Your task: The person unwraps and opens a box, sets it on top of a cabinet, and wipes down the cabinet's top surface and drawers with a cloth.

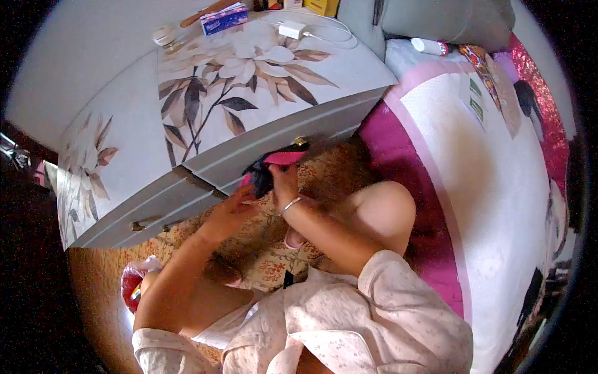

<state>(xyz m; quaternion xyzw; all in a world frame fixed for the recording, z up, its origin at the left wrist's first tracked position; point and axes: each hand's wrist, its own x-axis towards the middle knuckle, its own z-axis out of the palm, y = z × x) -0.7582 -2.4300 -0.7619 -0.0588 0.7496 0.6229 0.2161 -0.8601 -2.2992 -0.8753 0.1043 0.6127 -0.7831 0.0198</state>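
Observation:
A black-and-pink cloth item is in front of the grey drawers, with a bright pink panel on its upper right and more pink at its left edge. It is bunched, and its exact kind I cannot make out. My right hand, with a silver bangle at the wrist, is closed on its right side below the pink panel. At the item's left edge is my left hand, fingers stretched out and close to the pink edge. Whether those fingertips touch the cloth is hard to see.
A dresser with a floral top and brass knobs stands ahead. On it are a tissue pack, a white charger and a small jar. A bed is at right. A red plastic bag sits at left on the patterned floor.

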